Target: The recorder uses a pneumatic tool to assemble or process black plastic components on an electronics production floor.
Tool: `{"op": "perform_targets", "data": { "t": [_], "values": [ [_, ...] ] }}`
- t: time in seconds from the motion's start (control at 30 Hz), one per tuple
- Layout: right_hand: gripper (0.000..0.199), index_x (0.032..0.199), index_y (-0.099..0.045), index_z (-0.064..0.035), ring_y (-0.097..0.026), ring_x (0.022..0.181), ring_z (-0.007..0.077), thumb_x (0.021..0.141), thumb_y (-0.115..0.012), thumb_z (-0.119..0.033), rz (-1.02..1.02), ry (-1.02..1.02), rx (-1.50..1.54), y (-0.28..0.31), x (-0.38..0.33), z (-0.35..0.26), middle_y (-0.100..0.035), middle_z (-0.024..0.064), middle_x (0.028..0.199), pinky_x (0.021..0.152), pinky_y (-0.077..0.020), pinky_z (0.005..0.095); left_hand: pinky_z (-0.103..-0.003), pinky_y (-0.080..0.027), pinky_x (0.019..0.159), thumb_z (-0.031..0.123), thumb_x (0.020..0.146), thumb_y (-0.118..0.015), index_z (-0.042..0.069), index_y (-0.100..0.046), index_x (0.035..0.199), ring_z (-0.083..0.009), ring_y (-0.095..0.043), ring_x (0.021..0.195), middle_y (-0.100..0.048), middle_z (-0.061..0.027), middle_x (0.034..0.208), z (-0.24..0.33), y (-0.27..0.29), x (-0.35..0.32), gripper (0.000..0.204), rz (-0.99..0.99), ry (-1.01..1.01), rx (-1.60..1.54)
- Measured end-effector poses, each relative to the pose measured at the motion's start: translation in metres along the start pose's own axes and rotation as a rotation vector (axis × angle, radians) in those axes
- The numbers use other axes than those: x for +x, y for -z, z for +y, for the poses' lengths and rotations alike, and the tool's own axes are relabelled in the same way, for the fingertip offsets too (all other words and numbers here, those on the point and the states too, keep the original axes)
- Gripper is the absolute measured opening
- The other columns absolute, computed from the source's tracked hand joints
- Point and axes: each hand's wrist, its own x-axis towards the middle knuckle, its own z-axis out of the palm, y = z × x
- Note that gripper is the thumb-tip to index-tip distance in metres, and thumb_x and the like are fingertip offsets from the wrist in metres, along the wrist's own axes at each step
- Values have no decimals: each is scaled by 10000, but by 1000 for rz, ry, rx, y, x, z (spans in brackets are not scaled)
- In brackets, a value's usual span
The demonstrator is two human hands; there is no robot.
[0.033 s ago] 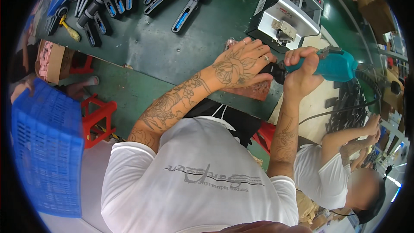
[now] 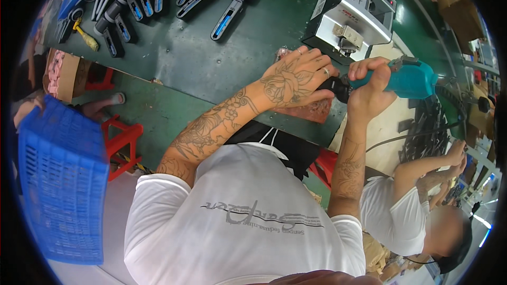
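Note:
My right hand (image 2: 369,92) is wrapped around a corded teal power tool (image 2: 414,80), which lies nearly level with its black nose toward my left hand. My left hand (image 2: 297,78) presses down with fingers curled and thumb bent round a black part (image 2: 331,83) at the tool's nose. Most of that part is hidden under the palm, so its kind cannot be told. Beneath the left hand lies a reddish, worn pad (image 2: 311,111) on the green workbench (image 2: 185,68).
A silver and black machine (image 2: 351,21) stands just beyond my hands. Several grey-black handheld devices (image 2: 227,18) and a yellow-handled tool (image 2: 86,37) lie far left. Black pieces (image 2: 422,132) are piled right, near a co-worker (image 2: 396,206). Someone's hand touches a blue crate (image 2: 63,179) at left.
The blue crate at the left has shifted slightly to the right with the other person's hand on it. My own hands and the teal tool look unmoved.

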Motion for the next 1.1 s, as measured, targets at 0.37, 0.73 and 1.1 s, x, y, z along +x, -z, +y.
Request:
{"op": "perform_targets", "data": {
  "t": [0.37,0.73,1.1],
  "values": [
    [472,1070,-601,53,-571,667,203,1030,-655,-414,6,170,-49,-28,42,-5,-570,77,745,634,-489,329,-433,-451,995,380,976,-633,107,-649,1225,-277,-579,1080,-615,-87,1105,-3,-6,-6,370,139,-53,-44],
    [298,1012,-621,43,-584,625,167,1007,-695,-246,30,47,29,-30,31,-3,-606,59,727,592,-500,307,-452,-446,1034,315,967,-617,104,-688,1144,-276,-587,1130,-642,-83,1120,0,-2,-1,283,98,-23,-84],
    [530,1099,-592,71,-577,633,178,975,-727,-427,7,33,35,8,-15,-25,-578,70,719,608,-491,320,-444,-441,1030,300,973,-624,111,-680,1168,-279,-580,1102,-632,-77,1107,-3,-5,-2,277,118,-28,-76]
  ]
}}
